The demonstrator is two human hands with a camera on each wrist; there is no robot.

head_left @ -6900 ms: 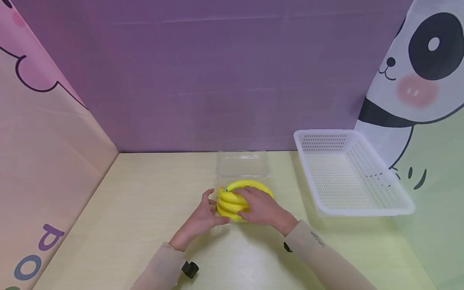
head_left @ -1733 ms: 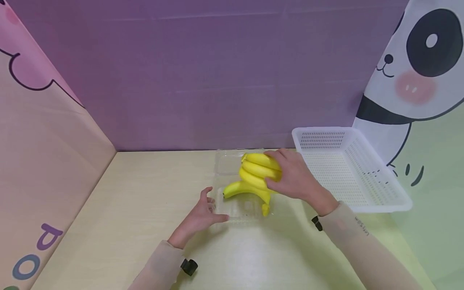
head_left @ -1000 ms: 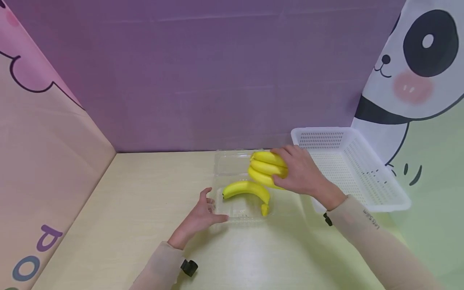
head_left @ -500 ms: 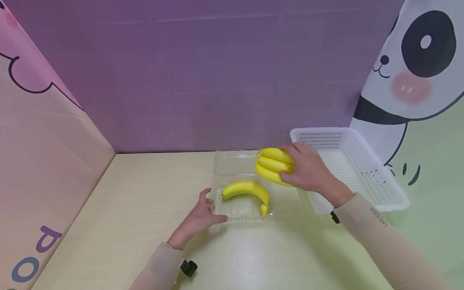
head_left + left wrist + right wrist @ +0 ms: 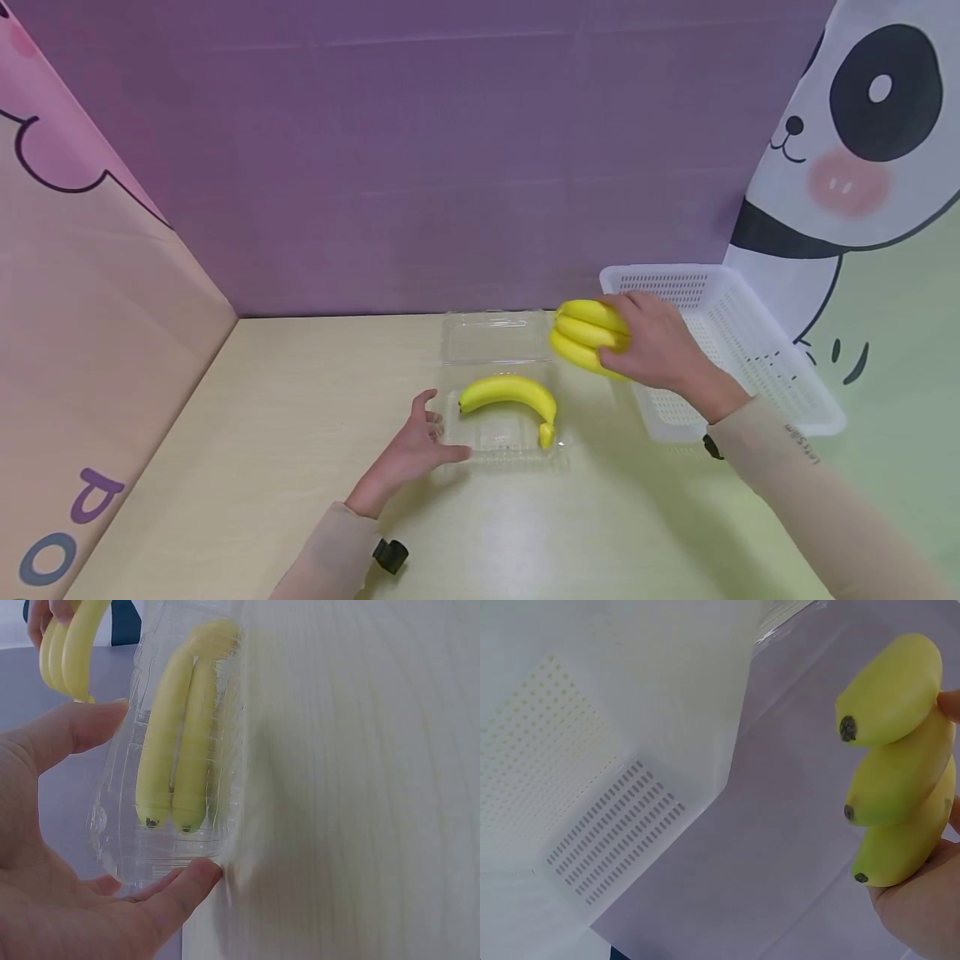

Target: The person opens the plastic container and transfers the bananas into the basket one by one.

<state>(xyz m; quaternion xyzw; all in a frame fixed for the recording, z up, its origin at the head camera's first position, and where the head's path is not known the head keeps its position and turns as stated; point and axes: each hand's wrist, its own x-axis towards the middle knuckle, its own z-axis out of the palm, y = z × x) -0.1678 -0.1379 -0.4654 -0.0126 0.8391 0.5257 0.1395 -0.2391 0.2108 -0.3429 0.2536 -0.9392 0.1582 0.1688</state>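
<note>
Just left of the white basket point(image 5: 757, 358), seemingly clear of the desk point(image 5: 337, 362), the right grip point(image 5: 654, 346) has a yellow bunch point(image 5: 587, 337) by its basket-side half, thumb in front, fingers behind, a hold probably leaving the far ends free. Farther left of the basket, a clear box point(image 5: 495, 429) lies opened flat with more bananas point(image 5: 513, 389) inside (two, going by the left wrist view), and the left grip point(image 5: 412, 450) spreads wide around the end farthest from the basket, presumably steadying it. Now the edges: the basket's left rim passes behind the right knuckles, and open room shows between banana ends and basket wall.
</note>
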